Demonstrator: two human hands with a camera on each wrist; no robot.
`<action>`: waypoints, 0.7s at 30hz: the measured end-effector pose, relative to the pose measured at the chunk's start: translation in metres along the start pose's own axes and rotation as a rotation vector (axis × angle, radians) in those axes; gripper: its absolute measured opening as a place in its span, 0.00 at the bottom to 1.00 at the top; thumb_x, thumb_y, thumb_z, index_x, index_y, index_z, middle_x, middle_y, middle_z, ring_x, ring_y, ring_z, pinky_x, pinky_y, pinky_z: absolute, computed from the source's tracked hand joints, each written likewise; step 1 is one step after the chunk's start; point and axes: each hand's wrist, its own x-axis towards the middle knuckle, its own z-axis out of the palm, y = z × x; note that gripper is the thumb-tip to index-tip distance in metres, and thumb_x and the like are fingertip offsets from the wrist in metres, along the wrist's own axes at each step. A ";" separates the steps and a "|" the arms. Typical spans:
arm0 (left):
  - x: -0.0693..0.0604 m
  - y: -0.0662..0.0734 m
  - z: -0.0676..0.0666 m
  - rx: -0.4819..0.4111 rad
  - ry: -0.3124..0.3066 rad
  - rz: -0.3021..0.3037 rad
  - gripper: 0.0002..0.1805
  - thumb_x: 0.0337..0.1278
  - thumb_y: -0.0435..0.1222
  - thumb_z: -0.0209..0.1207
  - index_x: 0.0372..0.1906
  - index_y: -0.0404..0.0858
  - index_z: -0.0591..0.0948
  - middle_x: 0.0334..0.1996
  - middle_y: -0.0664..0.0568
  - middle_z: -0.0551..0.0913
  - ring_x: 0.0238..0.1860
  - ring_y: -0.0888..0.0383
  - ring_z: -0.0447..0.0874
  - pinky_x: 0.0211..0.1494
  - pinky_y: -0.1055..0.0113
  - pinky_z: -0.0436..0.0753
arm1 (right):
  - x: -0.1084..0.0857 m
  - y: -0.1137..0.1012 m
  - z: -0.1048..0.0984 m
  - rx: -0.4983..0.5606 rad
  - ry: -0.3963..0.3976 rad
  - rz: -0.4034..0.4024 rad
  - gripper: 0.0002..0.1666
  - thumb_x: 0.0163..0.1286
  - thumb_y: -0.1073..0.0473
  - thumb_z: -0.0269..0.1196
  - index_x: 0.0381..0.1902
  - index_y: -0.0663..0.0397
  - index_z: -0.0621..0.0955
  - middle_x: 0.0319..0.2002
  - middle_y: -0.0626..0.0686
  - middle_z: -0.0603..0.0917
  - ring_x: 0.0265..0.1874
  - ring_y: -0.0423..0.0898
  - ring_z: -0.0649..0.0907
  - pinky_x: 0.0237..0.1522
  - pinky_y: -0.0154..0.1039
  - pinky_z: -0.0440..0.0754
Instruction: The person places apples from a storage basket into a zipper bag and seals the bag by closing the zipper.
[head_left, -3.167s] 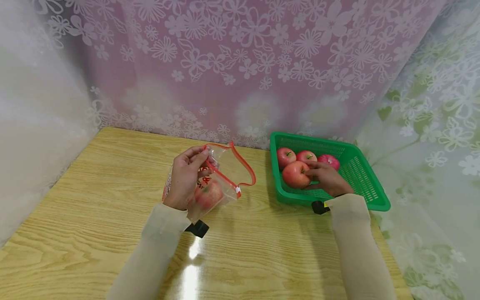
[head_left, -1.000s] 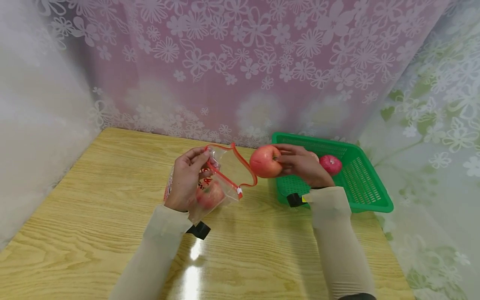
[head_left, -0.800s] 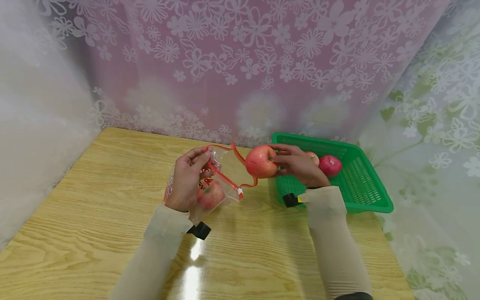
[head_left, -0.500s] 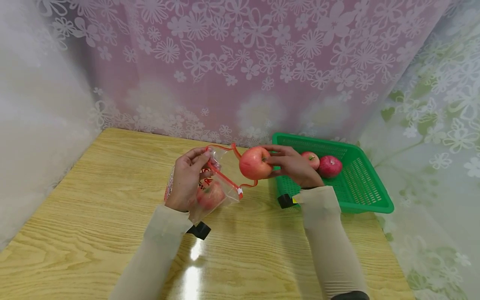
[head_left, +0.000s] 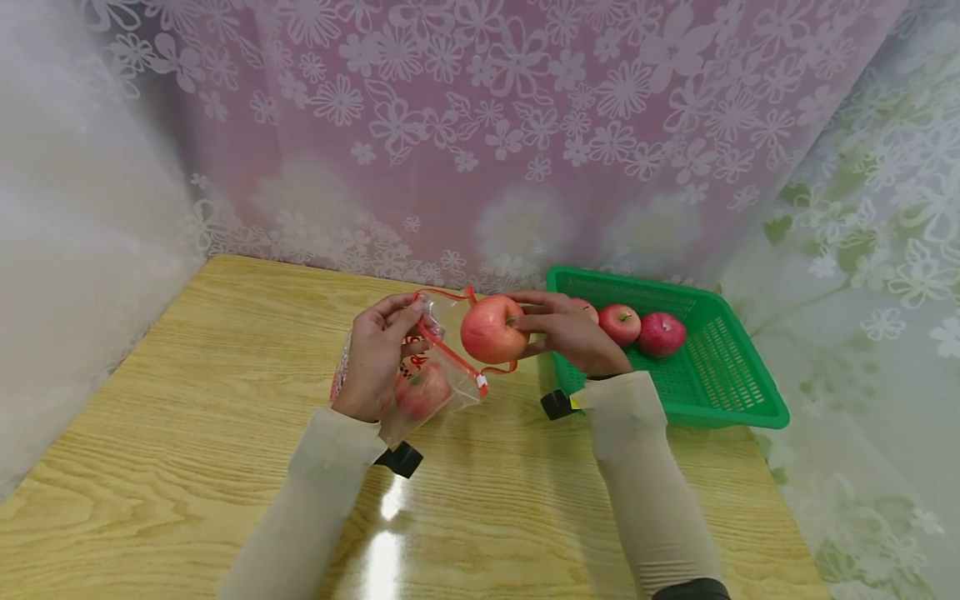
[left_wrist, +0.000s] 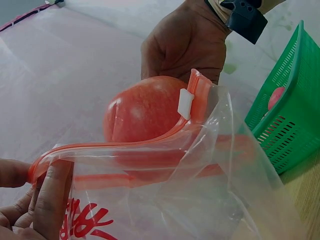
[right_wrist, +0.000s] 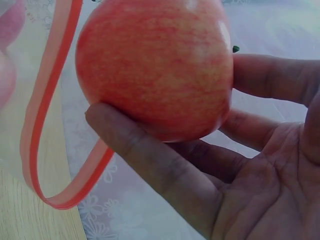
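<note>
1. Red apple [head_left: 487,333], seen in the head view, held in the air above the wooden worktop [head_left: 187,433] at the mouth of a clear bag [head_left: 461,396]. The fingers of the right hand [head_left: 573,333] are parted to the fruit's width and curled round its stem side. The left hand [head_left: 371,358] pinches the bag's red-edged opening between thumb and fingers, the mouth spread wide. A second apple [head_left: 422,392] lies inside the bag. To the right, a green basket [head_left: 697,375] holds three more apples [head_left: 619,323], the leftmost partly hidden by the right hand. A pink floral curtain [head_left: 465,125] hangs behind.
2. Left wrist view: the red apple shows beyond the bag's near edge, its lower part blurred through the film; how far in it sits, I cannot tell. A white slider [left_wrist: 185,103] stands on that edge. Left fingers pinch the rim at lower left.
3. Right wrist view: the right hand's fingers hold the apple from below and one side, its green stem [right_wrist: 236,49] just above a finger. The red rim loops past at left.
</note>
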 end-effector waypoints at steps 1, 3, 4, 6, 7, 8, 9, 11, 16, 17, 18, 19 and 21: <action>0.000 0.000 0.000 0.003 0.003 -0.001 0.13 0.68 0.37 0.56 0.50 0.32 0.77 0.31 0.51 0.82 0.31 0.59 0.85 0.35 0.68 0.86 | 0.000 0.000 0.001 -0.005 -0.004 -0.002 0.28 0.72 0.62 0.55 0.68 0.59 0.67 0.64 0.59 0.69 0.54 0.55 0.78 0.46 0.52 0.84; 0.000 0.000 0.000 0.006 0.009 -0.002 0.13 0.68 0.37 0.56 0.50 0.32 0.77 0.31 0.51 0.82 0.31 0.59 0.85 0.35 0.68 0.86 | 0.001 -0.001 0.003 -0.009 -0.009 -0.001 0.28 0.72 0.63 0.55 0.68 0.59 0.67 0.64 0.59 0.69 0.54 0.55 0.78 0.46 0.52 0.84; 0.000 0.000 0.000 0.007 0.011 -0.002 0.13 0.68 0.37 0.56 0.50 0.32 0.77 0.31 0.51 0.82 0.32 0.59 0.85 0.35 0.68 0.86 | 0.001 -0.001 0.004 -0.012 -0.011 -0.001 0.28 0.72 0.63 0.55 0.68 0.59 0.67 0.64 0.59 0.70 0.54 0.55 0.78 0.46 0.52 0.84; 0.000 0.000 -0.001 0.004 0.013 0.000 0.14 0.68 0.37 0.56 0.50 0.32 0.77 0.31 0.50 0.83 0.32 0.59 0.85 0.35 0.68 0.86 | 0.002 -0.001 0.005 -0.020 -0.015 -0.004 0.28 0.71 0.63 0.55 0.68 0.59 0.67 0.64 0.59 0.70 0.54 0.55 0.77 0.45 0.51 0.85; 0.000 0.000 -0.001 0.005 0.015 0.000 0.14 0.68 0.37 0.56 0.50 0.32 0.77 0.31 0.51 0.83 0.32 0.59 0.85 0.35 0.68 0.86 | 0.003 -0.001 0.005 -0.023 -0.018 -0.006 0.28 0.71 0.63 0.54 0.68 0.59 0.67 0.64 0.59 0.70 0.55 0.55 0.77 0.45 0.51 0.85; 0.000 -0.001 0.000 0.006 0.015 0.000 0.14 0.68 0.37 0.56 0.50 0.32 0.77 0.31 0.51 0.83 0.32 0.59 0.85 0.36 0.68 0.86 | 0.003 0.000 0.005 -0.027 -0.020 -0.008 0.27 0.71 0.63 0.55 0.68 0.59 0.68 0.64 0.59 0.70 0.55 0.55 0.77 0.45 0.52 0.85; 0.000 -0.001 0.000 0.007 0.015 -0.001 0.14 0.68 0.37 0.56 0.50 0.32 0.77 0.32 0.51 0.83 0.32 0.59 0.85 0.36 0.68 0.86 | 0.004 0.000 0.006 -0.031 -0.023 -0.011 0.27 0.71 0.63 0.55 0.68 0.59 0.68 0.64 0.59 0.70 0.55 0.55 0.77 0.44 0.52 0.85; 0.000 -0.001 0.000 0.009 0.016 -0.007 0.13 0.68 0.37 0.56 0.50 0.32 0.77 0.32 0.51 0.83 0.32 0.59 0.85 0.36 0.68 0.86 | 0.004 0.000 0.007 -0.040 -0.024 -0.016 0.27 0.71 0.63 0.55 0.67 0.59 0.68 0.64 0.59 0.70 0.54 0.55 0.78 0.44 0.52 0.85; 0.001 -0.001 0.000 0.010 0.024 -0.015 0.13 0.68 0.37 0.56 0.51 0.32 0.77 0.34 0.47 0.83 0.33 0.60 0.84 0.37 0.67 0.86 | 0.005 0.001 0.011 -0.058 -0.009 -0.015 0.27 0.70 0.62 0.56 0.66 0.58 0.70 0.62 0.58 0.72 0.52 0.55 0.79 0.43 0.50 0.85; 0.001 -0.001 0.000 0.009 0.025 -0.014 0.13 0.68 0.37 0.56 0.51 0.32 0.77 0.35 0.46 0.83 0.33 0.60 0.84 0.37 0.67 0.86 | 0.006 0.000 0.011 -0.059 -0.007 -0.014 0.27 0.70 0.62 0.57 0.66 0.57 0.70 0.62 0.58 0.72 0.51 0.55 0.79 0.42 0.50 0.86; 0.001 -0.002 0.000 0.008 0.024 -0.013 0.14 0.68 0.37 0.56 0.51 0.32 0.77 0.35 0.46 0.83 0.33 0.60 0.84 0.37 0.67 0.86 | 0.006 0.001 0.012 -0.061 -0.009 -0.014 0.27 0.70 0.62 0.57 0.66 0.57 0.71 0.62 0.58 0.72 0.51 0.54 0.79 0.42 0.50 0.86; 0.001 -0.002 0.000 0.007 0.025 -0.012 0.13 0.68 0.36 0.56 0.51 0.32 0.77 0.35 0.46 0.83 0.33 0.60 0.84 0.37 0.67 0.86 | 0.007 0.001 0.013 -0.062 -0.011 -0.015 0.26 0.70 0.62 0.57 0.66 0.57 0.71 0.62 0.58 0.73 0.50 0.54 0.79 0.42 0.50 0.86; 0.001 -0.002 -0.001 0.005 0.024 -0.008 0.13 0.68 0.36 0.56 0.51 0.32 0.77 0.34 0.48 0.83 0.33 0.60 0.84 0.36 0.68 0.86 | 0.008 0.001 0.015 -0.062 -0.020 -0.019 0.26 0.70 0.62 0.57 0.66 0.57 0.71 0.61 0.58 0.73 0.49 0.53 0.80 0.42 0.50 0.86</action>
